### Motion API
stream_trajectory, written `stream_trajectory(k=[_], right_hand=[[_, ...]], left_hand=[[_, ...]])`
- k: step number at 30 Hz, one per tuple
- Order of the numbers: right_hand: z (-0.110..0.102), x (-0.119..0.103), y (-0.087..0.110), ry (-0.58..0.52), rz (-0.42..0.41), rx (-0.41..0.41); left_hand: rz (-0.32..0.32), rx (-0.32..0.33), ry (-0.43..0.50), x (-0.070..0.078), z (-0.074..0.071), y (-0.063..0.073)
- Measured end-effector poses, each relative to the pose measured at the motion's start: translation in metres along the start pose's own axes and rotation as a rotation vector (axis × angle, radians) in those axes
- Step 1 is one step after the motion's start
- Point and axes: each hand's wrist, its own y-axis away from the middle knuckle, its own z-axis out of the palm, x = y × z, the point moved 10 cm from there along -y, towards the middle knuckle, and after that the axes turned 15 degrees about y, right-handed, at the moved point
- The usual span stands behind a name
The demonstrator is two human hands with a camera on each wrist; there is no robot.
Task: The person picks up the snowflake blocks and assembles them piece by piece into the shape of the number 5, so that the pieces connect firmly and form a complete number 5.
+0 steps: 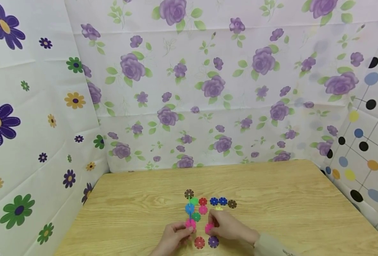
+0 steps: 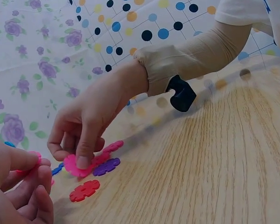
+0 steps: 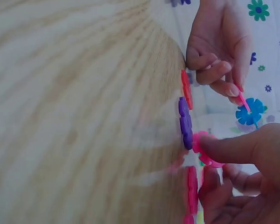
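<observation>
My left hand pinches a pink notched flower disc at the near end of a linked chain. Up the chain run a light blue disc and a brown disc at the far end. Between thumb and fingers, my right hand holds another pink flower disc, just right of the chain. In the right wrist view this pink disc is tilted, close beside a purple disc. The left hand partly hides its own disc in the left wrist view.
Loose flower discs lie around the hands: a red one in front, a green one beside the chain, another red one and dark blue ones behind. The wooden table meets a floral cloth at the back.
</observation>
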Motion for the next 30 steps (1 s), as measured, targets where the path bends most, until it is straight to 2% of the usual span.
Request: stream_trajectory(k=[5,10,14,17,22,30], right_hand=[[-0.009,-0.001,-0.001,-0.096,-0.045,0.060],[-0.025,-0.013,0.002,-0.108,-0.131,0.165],[-0.035,-0.025,0.007,-0.094,-0.212,0.226],[-0.043,-0.034,0.011,-0.076,-0.254,0.276],[-0.061,-0.050,0.021,-0.025,-0.320,0.391],[-0.092,-0.068,0.040,0.055,-0.368,0.589]], left_hand=[[0.027,0.000,-0.030,0.003,0.003,0.001],[0.036,-0.006,-0.056,0.004,0.006,0.000],[0.043,-0.016,-0.016,0.010,0.010,0.000],[0.070,-0.025,0.000,0.018,0.014,0.001],[0.128,-0.021,-0.061,0.035,0.021,0.001],[0.147,-0.009,-0.063,0.062,0.037,0.004]])
